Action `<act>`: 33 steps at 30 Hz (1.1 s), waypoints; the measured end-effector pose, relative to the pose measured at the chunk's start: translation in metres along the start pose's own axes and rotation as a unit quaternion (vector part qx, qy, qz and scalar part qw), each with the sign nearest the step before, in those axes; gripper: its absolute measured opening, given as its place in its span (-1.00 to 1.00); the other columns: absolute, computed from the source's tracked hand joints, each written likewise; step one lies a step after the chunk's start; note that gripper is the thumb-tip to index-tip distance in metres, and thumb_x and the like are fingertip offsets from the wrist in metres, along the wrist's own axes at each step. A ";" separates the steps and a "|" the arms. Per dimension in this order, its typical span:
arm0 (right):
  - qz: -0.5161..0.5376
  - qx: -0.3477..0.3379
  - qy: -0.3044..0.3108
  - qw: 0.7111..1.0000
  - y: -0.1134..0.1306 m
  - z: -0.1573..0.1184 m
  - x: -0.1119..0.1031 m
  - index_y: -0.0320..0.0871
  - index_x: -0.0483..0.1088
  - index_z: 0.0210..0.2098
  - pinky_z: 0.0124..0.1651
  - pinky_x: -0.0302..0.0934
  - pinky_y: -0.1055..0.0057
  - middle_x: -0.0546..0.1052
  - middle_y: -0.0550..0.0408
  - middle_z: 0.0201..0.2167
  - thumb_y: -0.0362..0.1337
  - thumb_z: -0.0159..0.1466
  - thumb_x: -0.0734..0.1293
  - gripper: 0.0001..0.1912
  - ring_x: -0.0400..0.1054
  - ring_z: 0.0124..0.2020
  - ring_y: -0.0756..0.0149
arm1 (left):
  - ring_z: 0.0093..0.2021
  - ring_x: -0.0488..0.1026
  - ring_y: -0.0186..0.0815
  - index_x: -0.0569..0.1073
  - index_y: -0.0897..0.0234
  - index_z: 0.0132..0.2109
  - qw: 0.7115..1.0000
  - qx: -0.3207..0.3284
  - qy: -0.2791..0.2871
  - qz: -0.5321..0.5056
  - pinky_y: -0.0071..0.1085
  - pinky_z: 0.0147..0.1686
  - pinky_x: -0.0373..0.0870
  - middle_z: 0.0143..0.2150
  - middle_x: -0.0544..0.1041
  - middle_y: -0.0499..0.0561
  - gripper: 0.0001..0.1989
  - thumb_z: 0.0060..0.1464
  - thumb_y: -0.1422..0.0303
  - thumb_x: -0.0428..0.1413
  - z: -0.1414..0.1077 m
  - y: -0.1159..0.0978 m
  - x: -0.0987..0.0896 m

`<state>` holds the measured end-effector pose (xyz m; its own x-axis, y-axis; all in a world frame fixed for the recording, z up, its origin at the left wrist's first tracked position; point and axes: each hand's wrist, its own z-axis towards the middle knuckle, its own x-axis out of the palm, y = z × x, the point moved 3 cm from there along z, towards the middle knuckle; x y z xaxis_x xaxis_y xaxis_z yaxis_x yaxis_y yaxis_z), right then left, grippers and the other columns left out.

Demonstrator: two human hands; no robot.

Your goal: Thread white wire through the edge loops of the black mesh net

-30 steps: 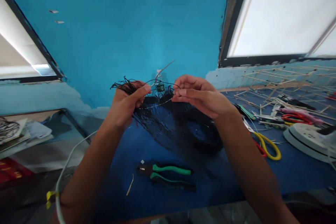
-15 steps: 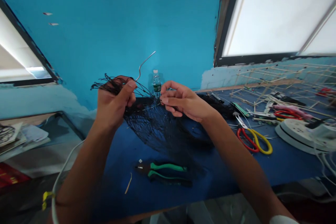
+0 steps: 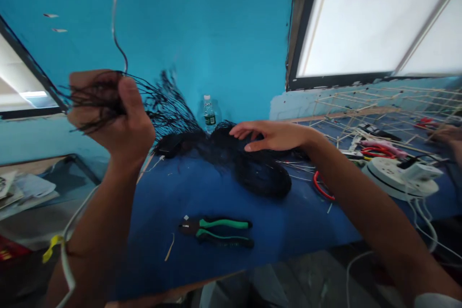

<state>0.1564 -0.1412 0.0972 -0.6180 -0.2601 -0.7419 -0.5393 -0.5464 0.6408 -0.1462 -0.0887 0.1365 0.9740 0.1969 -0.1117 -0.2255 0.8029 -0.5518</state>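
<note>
My left hand (image 3: 115, 110) is raised at the left, closed on a bunch of black netting (image 3: 168, 110) whose loose ends stick out past the knuckles. A bent metal wire (image 3: 114, 24) rises from the same grip. The netting stretches right and down to a dark heap on the blue table (image 3: 155, 260). Over that heap my right hand (image 3: 269, 135) hovers or rests with its fingers apart; whether it touches the strands is unclear. A coil of black netting (image 3: 263, 178) lies just below it.
Green-handled pliers (image 3: 220, 231) lie near the front edge. A bottle (image 3: 209, 113) stands by the wall. At the right are red-handled scissors (image 3: 323, 186), a white power strip (image 3: 397, 178), a stick frame (image 3: 378, 106) and another person's hand (image 3: 449, 137).
My left hand has moved left and up with netting and wire, spreading the strands. My right hand has let go of the netting and shifted right. Another person's hand has appeared at the right edge.
</note>
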 end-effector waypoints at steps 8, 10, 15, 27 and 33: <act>-0.101 0.161 -0.008 0.982 -0.067 -0.041 -0.006 -0.22 0.43 0.17 -0.10 0.29 0.34 0.60 -0.11 -0.07 -0.04 0.36 0.29 -0.49 0.47 -0.13 0.20 | -0.56 0.20 -0.33 0.46 0.17 -0.43 0.944 0.118 0.276 0.135 -0.33 -0.46 0.05 -0.60 0.28 -0.07 -0.83 0.09 0.27 0.22 -0.071 0.062 0.072; -0.085 0.207 0.067 0.972 -0.081 -0.041 0.006 -0.20 0.47 0.11 -0.15 0.30 0.37 0.62 -0.09 -0.09 -0.05 0.36 0.26 -0.54 0.48 -0.13 0.21 | -0.53 0.30 -0.28 0.54 0.13 -0.34 0.913 0.109 0.377 0.113 -0.33 -0.45 0.13 -0.57 0.35 -0.03 -0.90 0.13 0.29 0.17 -0.101 0.071 0.100; -0.110 0.318 0.164 0.927 -0.112 -0.043 0.012 -0.25 0.59 -0.25 -0.35 0.26 0.35 0.63 -0.09 -0.38 -0.22 0.22 0.28 -0.71 0.50 -0.38 0.19 | -0.19 0.57 -0.09 0.63 0.08 -0.16 0.826 0.096 0.553 0.052 -0.23 -0.07 0.39 -0.30 0.61 0.09 -0.83 0.05 0.33 0.26 -0.141 0.072 0.123; -0.134 0.167 0.050 0.976 -0.066 0.038 0.015 -0.14 0.48 0.10 -0.24 0.20 0.38 0.61 -0.01 -0.23 -0.08 0.37 0.26 -0.59 0.46 -0.32 0.27 | 0.08 0.50 -0.07 0.44 0.45 0.20 0.868 -0.091 0.350 0.340 -0.12 0.12 0.36 0.17 0.53 0.31 -0.59 0.35 0.35 -0.08 0.014 0.187 0.051; -0.066 0.150 0.091 0.982 -0.074 0.046 0.022 -0.13 0.45 0.18 -0.19 0.23 0.36 0.59 0.02 -0.29 -0.04 0.38 0.27 -0.53 0.47 -0.25 0.23 | 0.15 0.46 -0.10 0.50 0.33 0.08 0.752 -0.075 0.490 0.435 0.04 0.18 0.39 0.13 0.51 0.14 -0.65 0.28 0.19 0.19 0.006 0.248 0.066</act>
<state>0.1560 -0.0697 0.0429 -0.4338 -0.3559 -0.8277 -0.7692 -0.3321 0.5459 -0.1379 0.1267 -0.0027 0.0236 0.0425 -0.9988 -0.8523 0.5231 0.0021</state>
